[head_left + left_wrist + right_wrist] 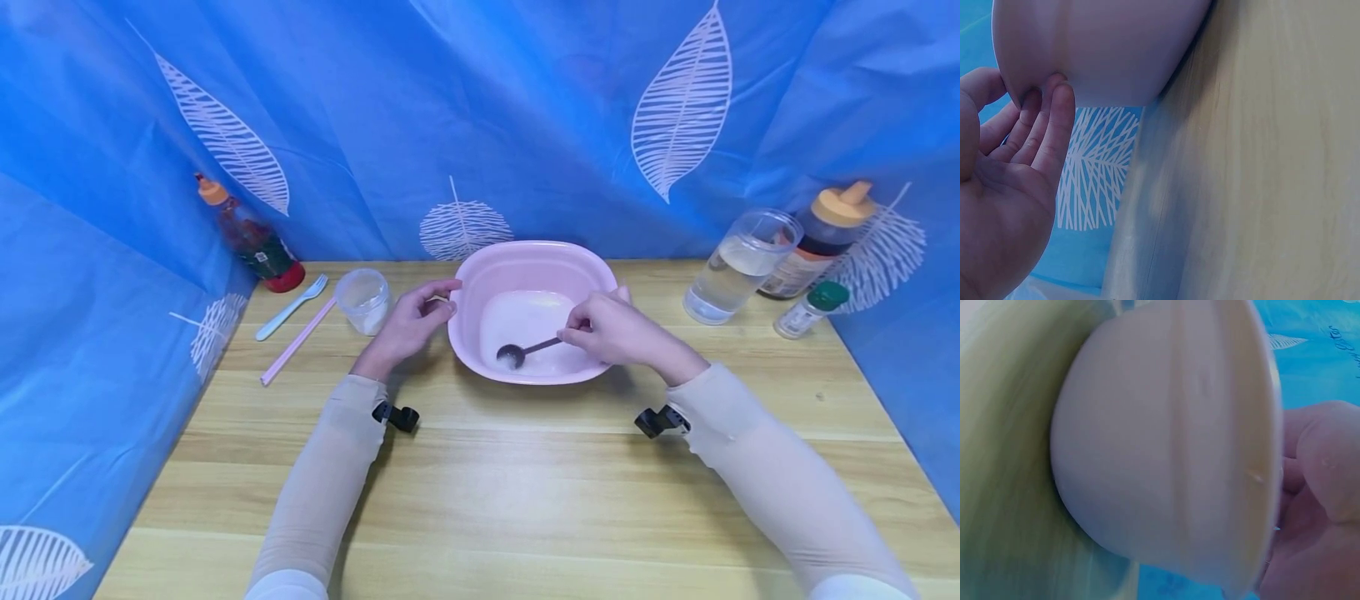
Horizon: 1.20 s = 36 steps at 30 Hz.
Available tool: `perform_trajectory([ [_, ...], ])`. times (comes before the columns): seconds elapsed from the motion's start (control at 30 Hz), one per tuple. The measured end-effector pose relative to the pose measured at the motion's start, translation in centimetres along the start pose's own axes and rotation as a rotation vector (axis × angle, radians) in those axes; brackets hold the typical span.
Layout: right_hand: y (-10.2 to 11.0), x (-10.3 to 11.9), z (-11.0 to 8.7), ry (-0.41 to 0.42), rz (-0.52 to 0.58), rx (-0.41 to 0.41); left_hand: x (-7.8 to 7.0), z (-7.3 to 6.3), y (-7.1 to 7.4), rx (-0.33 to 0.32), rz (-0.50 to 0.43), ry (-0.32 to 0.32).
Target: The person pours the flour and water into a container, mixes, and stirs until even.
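Note:
A pink plastic basin (532, 375) stands on the wooden table, with a white layer (525, 317) over its bottom. My left hand (412, 325) grips the basin's left rim; in the left wrist view its fingertips (1060, 94) lie against the outer wall under the lip. From the right side my right hand (611, 327) reaches over the rim, pinching the handle of a dark measuring spoon (512, 357). Some white powder lies in the spoon's bowl, low inside the basin. The basin's wall (1147, 444) hides the spoon in the right wrist view.
Left of the basin are a clear cup (363, 302) with white powder, pink chopsticks (298, 342), a light blue fork (292, 307) and a red sauce bottle (258, 250). At right stand a water glass (731, 279), a dark sauce bottle (817, 237) and a green-capped jar (810, 310).

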State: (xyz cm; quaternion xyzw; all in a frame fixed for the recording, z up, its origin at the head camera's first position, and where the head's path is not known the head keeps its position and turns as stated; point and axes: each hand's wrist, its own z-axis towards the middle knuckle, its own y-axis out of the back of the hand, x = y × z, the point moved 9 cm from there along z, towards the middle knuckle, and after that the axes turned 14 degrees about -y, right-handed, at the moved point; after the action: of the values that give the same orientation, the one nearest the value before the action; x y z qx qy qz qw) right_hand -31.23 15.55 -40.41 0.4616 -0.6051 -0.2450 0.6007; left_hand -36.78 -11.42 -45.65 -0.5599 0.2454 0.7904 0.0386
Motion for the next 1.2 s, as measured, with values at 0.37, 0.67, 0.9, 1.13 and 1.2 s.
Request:
perform_trajectory([
  [0.37, 2.7, -2.1, -0.7, -0.073, -0.105, -0.042, -0.1, -0.1, 0.0, -0.002, -0.006, 0.012],
  [0.67, 4.8, -3.9, -0.4, -0.168, -0.11, -0.207, -0.1, 0.0, 0.0, -0.005, -0.027, 0.0],
  [0.9, 4.7, -3.7, -0.5, -0.153, -0.119, -0.205, -0.2, 0.0, 0.1, -0.004, -0.019, 0.0],
  [1.13, 3.6, -2.7, -0.7, -0.112, -0.101, -0.068, -0.1, 0.0, 0.1, -0.004, -0.006, -0.001],
  [1.2, 3.0, -2.4, -0.7, -0.093, -0.079, -0.037, -0.1, 0.0, 0.1, -0.005, -0.005, -0.001],
])
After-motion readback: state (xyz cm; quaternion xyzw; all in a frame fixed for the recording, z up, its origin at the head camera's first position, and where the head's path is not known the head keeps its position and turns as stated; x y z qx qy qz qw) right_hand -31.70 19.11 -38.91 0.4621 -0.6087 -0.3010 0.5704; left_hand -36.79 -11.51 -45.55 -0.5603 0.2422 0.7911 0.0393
